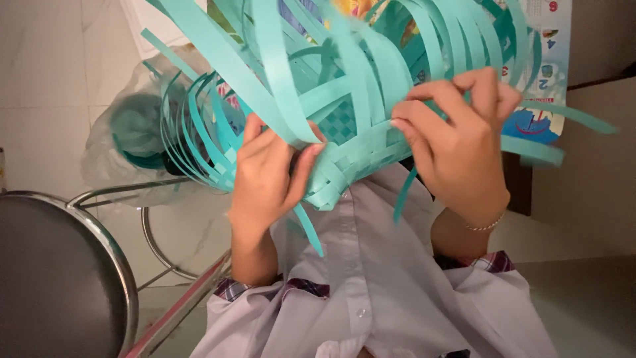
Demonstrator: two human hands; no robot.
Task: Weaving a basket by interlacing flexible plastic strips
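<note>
A half-woven basket of teal paper strips (pixel 344 126) is held up in front of my chest, its checkered woven base facing me and many loose strips fanning upward and sideways. My left hand (pixel 268 172) grips the lower left edge of the weave, thumb pinching a strip. My right hand (pixel 460 142) clasps the right side, fingers curled over strips near the rim. A thin bracelet circles my right wrist. My white shirt (pixel 371 292) with plaid cuffs fills the lower middle.
A round dark stool with a chrome rim (pixel 99 232) stands at lower left. Behind the basket lies a clear plastic bag (pixel 126 142) with more teal strips. A colourful poster (pixel 540 66) hangs at upper right on the wall.
</note>
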